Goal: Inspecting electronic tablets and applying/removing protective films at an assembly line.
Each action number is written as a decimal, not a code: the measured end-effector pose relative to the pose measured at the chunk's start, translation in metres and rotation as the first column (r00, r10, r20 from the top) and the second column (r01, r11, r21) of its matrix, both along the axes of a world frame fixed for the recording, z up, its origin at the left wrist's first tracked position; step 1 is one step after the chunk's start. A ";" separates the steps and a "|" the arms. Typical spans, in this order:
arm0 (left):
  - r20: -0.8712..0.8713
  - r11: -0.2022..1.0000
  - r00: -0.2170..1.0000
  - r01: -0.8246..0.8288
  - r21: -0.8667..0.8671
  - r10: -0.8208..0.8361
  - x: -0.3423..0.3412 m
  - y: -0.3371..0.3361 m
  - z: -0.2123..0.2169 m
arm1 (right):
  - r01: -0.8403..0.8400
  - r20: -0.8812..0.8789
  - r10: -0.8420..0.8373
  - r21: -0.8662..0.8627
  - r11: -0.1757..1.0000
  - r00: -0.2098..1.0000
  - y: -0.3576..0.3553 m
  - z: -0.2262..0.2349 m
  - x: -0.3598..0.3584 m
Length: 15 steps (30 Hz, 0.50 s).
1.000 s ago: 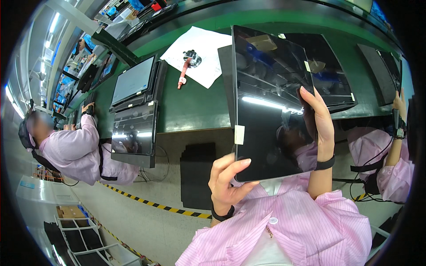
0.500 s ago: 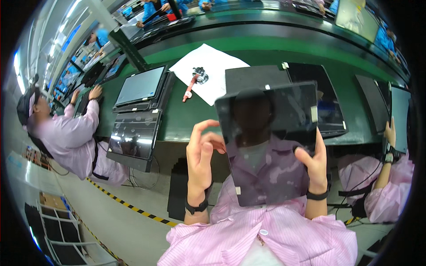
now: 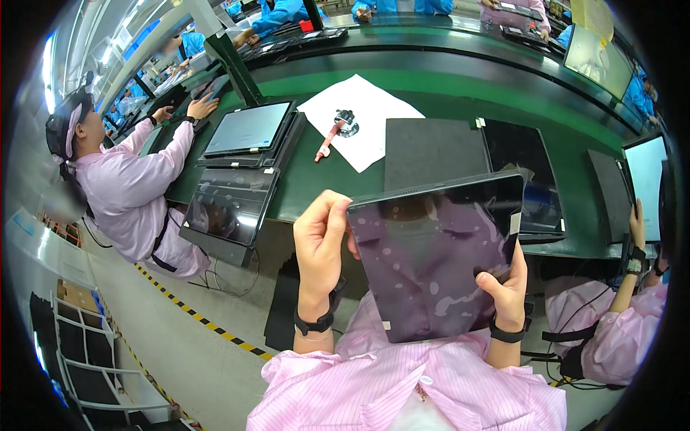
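A dark glossy tablet (image 3: 438, 266) hangs tilted in front of my chest, screen facing me. Its screen carries pale film-like blotches, and small light tabs stick out at the right edge and the lower left corner. My right hand (image 3: 509, 287) grips the right edge, thumb over the front and fingers behind. At the upper left corner my left hand (image 3: 318, 241) is closed, thumb and fingers pinched on the corner; part of its fingers is hidden behind the tablet.
On the green bench (image 3: 287, 197) lie a white sheet (image 3: 374, 136) with a red-handled item (image 3: 331, 138), a grey pad (image 3: 435, 154) and another dark tablet (image 3: 532, 172). Stacked tablets (image 3: 248, 129) stand left, beside a film-covered one (image 3: 231, 205). Co-workers sit on both sides.
My left hand has gone from loosely spread fingers beside the tablet to a pinch at its upper left corner. The tablet's top edge has tipped, now showing its rim.
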<state>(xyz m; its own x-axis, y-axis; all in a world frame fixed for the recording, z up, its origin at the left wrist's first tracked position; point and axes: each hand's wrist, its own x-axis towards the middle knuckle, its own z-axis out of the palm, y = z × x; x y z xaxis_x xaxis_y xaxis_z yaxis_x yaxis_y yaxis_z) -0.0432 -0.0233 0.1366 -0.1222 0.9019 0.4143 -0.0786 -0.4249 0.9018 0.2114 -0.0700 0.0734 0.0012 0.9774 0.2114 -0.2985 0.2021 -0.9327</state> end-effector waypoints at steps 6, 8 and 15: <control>0.327 0.923 0.873 0.283 0.262 -0.361 0.021 -0.023 0.025 | 0.081 0.112 -0.110 0.237 0.968 0.988 0.011 0.004 -0.033; 0.360 0.791 0.705 0.554 0.259 -0.611 0.034 -0.033 0.036 | 0.107 -0.166 -0.061 0.283 0.953 0.984 0.018 0.008 -0.045; 0.148 0.871 0.860 0.490 0.024 -0.488 0.098 -0.050 0.004 | -0.604 -0.544 0.674 0.339 0.722 0.500 0.052 0.007 -0.028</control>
